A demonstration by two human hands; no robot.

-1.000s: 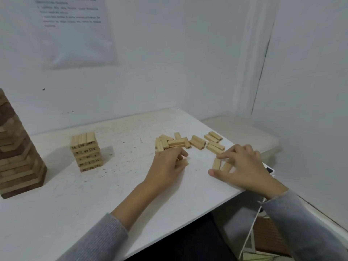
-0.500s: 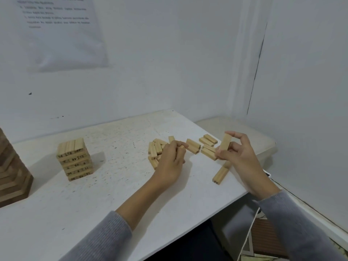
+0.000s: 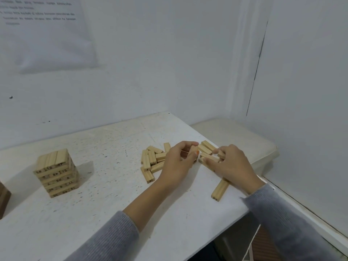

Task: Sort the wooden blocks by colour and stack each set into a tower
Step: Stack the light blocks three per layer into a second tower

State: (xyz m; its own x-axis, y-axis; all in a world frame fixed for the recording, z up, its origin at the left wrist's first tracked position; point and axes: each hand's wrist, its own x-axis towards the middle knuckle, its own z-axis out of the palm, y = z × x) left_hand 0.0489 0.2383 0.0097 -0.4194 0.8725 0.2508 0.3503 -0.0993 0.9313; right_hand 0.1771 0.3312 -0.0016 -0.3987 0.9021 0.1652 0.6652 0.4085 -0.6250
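Several loose light wooden blocks (image 3: 152,161) lie in a heap at the table's right side. My left hand (image 3: 178,162) is just right of the heap, its curled fingers and thumb pinching a light block (image 3: 193,152). My right hand (image 3: 232,165) is lowered beside it, thumb and curled fingers closed round another light block (image 3: 209,158) that lies among a few more. One single light block (image 3: 220,189) lies near the front right edge, partly under my right wrist. A short tower of light numbered blocks (image 3: 56,172) stands at the left.
A sliver of a dark-brown block tower (image 3: 4,197) shows at the far left edge. The white table (image 3: 105,200) ends just right of my hands, with a cream cushioned seat (image 3: 239,142) beyond it. Walls close in behind and to the right.
My right hand, which held a block upright in the air, has come down onto the blocks on the table. My left hand shifted slightly right, towards the right hand. The camera turned right.
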